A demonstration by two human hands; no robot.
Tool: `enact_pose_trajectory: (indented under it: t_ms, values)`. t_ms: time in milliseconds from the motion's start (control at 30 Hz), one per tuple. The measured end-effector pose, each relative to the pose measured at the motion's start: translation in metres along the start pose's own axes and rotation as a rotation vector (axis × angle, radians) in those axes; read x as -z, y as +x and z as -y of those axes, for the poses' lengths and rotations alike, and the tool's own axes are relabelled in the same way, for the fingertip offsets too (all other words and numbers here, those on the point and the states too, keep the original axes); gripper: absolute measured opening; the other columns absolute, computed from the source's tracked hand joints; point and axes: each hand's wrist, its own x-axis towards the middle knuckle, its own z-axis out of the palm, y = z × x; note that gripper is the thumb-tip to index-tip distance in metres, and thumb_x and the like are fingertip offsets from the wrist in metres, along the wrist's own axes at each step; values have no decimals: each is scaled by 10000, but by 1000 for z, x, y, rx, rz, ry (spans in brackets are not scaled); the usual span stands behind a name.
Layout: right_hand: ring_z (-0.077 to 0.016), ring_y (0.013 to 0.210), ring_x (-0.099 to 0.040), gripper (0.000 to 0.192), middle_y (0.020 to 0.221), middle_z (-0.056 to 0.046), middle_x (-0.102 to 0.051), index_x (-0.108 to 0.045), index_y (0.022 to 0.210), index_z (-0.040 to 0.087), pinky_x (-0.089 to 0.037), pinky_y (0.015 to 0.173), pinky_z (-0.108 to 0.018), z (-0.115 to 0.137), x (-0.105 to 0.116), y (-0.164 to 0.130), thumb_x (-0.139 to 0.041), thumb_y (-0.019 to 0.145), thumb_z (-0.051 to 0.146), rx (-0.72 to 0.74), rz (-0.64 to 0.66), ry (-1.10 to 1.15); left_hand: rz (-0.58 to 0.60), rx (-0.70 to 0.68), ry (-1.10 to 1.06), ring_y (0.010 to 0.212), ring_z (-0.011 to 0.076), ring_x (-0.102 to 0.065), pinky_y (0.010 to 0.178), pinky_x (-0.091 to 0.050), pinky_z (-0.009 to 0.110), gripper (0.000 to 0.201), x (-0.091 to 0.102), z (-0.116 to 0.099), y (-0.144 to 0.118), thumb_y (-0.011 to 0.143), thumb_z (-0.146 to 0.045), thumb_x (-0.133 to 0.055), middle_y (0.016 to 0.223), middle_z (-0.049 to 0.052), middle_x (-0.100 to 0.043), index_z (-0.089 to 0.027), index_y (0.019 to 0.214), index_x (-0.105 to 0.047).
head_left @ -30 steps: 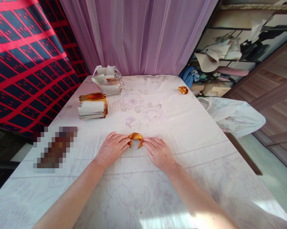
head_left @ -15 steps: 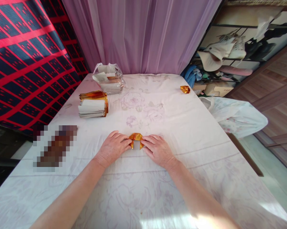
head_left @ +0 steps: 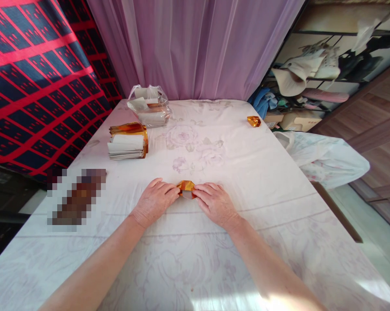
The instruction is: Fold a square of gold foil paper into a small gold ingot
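Note:
A small folded piece of gold foil paper [head_left: 186, 185] lies on the table between my two hands, a pale patch showing on its near side. My left hand [head_left: 156, 199] grips its left end with thumb and fingers. On the opposite end, the fingers of my right hand [head_left: 215, 203] are closed around the edge. The fingertips hide both ends of the paper. Farther off to the left stands a stack of gold and white paper sheets [head_left: 126, 146]. One finished-looking folded gold piece [head_left: 254, 121] rests near the far right corner.
A clear plastic bag [head_left: 151, 106] of paper sheets sits at the back left. The table [head_left: 182, 259] wears a pale floral cloth. A pixelated patch [head_left: 80, 196] covers something at the left. Purple curtain [head_left: 195, 47] hangs behind; a shelf with shoes [head_left: 327, 60] stands right.
The gold paper's two near ends have come closer together, and the opening between them is narrower. Both hands stay in nearly the same place. The view has shifted slightly.

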Motion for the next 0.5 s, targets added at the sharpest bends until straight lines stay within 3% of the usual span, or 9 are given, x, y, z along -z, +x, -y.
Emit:
enact_pose_trajectory:
  t_ms: [133, 300, 500]
  values:
    - [-215, 971, -624, 218, 1097, -52, -723, -712, 1049, 224, -484, 867, -383, -1, -3, -1, -566, 911, 139, 8, -40, -15, -7, 85, -29, 837, 186, -667, 944, -446, 420, 151, 1, -6, 0, 953, -221, -529, 939, 35, -747, -190, 1041, -647]
    - [-208, 965, -628, 243, 1086, -50, -722, -706, 1050, 224, -484, 880, -383, 0, -3, -4, -543, 911, 109, -1, -47, 3, 18, 93, -63, 865, 192, -654, 921, -430, 421, 173, 3, -13, -3, 952, -208, -528, 1001, 24, -740, -218, 1047, -672]
    - [-210, 934, -616, 209, 1043, -59, -715, -715, 1023, 215, -490, 872, -375, 0, -3, -5, -535, 933, 162, -57, -49, 35, 66, 180, -117, 833, 198, -616, 802, -439, 377, 136, 4, -20, -4, 938, -220, -562, 928, 21, -716, -210, 987, -688]
